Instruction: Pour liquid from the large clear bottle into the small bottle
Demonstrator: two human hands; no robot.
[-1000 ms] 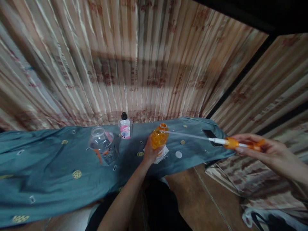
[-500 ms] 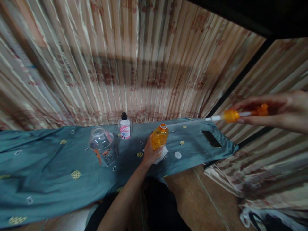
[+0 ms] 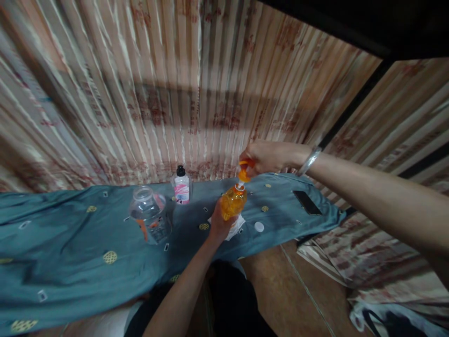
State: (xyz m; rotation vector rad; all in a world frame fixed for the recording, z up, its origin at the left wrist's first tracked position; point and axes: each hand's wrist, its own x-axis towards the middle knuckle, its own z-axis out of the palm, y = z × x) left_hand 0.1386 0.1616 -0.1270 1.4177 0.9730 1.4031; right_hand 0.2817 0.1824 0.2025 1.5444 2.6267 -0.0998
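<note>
My left hand (image 3: 219,225) clasps the amber bottle (image 3: 234,201); my right hand (image 3: 264,156), swung in to its one o'clock, pinches the pump (image 3: 244,175), tube seemingly now inserted.

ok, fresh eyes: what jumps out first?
Probably the orange bottle near the middle, gripped by the left hand, with the right hand holding an orange pump top above its mouth. Then come the clear container to the bottle's left and the dark phone at the right end of the teal cloth.
</note>
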